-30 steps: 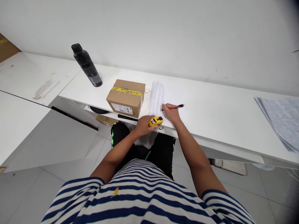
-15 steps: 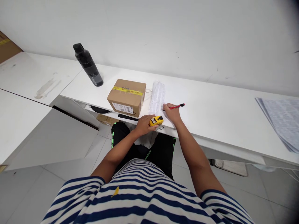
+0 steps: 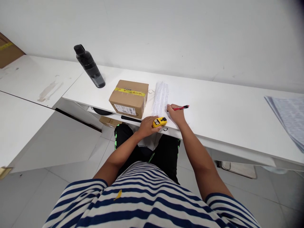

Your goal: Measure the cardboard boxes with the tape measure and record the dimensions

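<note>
My right hand grips red pen, tip at paper strip just left, long axis up-frame. Left hand clamps yellow tape measure at tabletop edge.

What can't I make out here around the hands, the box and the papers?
All in the head view:
- Print on the paper strip: too small to read.
- Pen tip: hidden by the right hand.
- Shipping label on the cardboard box: too small.
- Yellow tape measure: partly covered by the left hand.
- Paper stack: cut off by the right edge.
- Dark items under the desk: hidden by its edge.
</note>
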Action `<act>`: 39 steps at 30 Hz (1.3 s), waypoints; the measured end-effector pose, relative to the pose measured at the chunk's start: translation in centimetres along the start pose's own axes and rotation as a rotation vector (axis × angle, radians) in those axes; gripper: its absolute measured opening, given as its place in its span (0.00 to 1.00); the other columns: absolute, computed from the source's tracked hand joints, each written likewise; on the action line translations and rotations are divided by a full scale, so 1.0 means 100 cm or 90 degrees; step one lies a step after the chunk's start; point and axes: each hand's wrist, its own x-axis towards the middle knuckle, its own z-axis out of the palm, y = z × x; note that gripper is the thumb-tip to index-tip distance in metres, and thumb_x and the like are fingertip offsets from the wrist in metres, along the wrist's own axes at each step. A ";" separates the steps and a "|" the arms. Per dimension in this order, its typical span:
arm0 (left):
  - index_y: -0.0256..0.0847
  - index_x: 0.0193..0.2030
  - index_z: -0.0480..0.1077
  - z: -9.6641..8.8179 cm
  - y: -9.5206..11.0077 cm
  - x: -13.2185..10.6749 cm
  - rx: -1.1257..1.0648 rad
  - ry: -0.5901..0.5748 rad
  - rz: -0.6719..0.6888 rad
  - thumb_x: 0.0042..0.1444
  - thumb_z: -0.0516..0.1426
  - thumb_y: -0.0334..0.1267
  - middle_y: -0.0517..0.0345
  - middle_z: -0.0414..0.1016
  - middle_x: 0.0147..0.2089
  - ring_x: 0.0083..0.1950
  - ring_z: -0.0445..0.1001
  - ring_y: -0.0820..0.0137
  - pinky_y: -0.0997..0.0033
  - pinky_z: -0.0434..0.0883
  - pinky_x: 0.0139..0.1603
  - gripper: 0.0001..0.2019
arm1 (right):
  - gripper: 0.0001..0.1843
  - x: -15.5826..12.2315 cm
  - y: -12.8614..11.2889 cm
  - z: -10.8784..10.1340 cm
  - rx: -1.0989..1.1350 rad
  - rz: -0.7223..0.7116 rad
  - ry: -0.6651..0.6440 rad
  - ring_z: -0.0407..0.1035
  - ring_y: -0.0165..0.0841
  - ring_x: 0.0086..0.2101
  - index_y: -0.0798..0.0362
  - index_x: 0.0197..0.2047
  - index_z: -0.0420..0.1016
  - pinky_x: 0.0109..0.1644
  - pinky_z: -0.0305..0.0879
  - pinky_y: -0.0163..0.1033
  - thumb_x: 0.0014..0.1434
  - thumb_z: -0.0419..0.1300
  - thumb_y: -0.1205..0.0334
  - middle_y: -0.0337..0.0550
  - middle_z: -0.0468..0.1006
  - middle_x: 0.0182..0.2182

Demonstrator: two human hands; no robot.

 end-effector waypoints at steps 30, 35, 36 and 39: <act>0.38 0.58 0.74 0.005 -0.001 -0.004 -0.006 0.008 -0.021 0.53 0.64 0.52 0.44 0.79 0.58 0.60 0.78 0.54 0.51 0.72 0.64 0.29 | 0.20 -0.003 0.004 0.000 -0.022 0.015 0.017 0.68 0.37 0.31 0.50 0.22 0.70 0.42 0.64 0.43 0.59 0.56 0.46 0.39 0.73 0.22; 0.37 0.55 0.75 0.005 0.002 -0.004 0.003 0.032 -0.020 0.53 0.65 0.51 0.43 0.80 0.57 0.59 0.78 0.54 0.52 0.72 0.64 0.27 | 0.20 -0.001 0.009 -0.001 -0.160 -0.060 0.187 0.71 0.45 0.47 0.53 0.43 0.79 0.55 0.65 0.52 0.64 0.51 0.49 0.56 0.78 0.46; 0.37 0.54 0.75 0.004 0.003 -0.005 0.001 0.042 -0.014 0.54 0.64 0.51 0.43 0.81 0.56 0.59 0.79 0.54 0.52 0.73 0.63 0.25 | 0.21 0.000 0.009 -0.002 -0.189 -0.061 0.202 0.70 0.48 0.51 0.55 0.47 0.79 0.57 0.63 0.56 0.64 0.50 0.52 0.60 0.76 0.51; 0.38 0.50 0.76 -0.005 0.009 -0.014 -0.034 0.099 0.032 0.56 0.60 0.57 0.44 0.83 0.50 0.54 0.80 0.56 0.53 0.75 0.60 0.25 | 0.27 -0.007 0.002 -0.008 -0.210 -0.008 0.201 0.65 0.56 0.58 0.56 0.60 0.73 0.61 0.57 0.67 0.60 0.54 0.55 0.67 0.69 0.61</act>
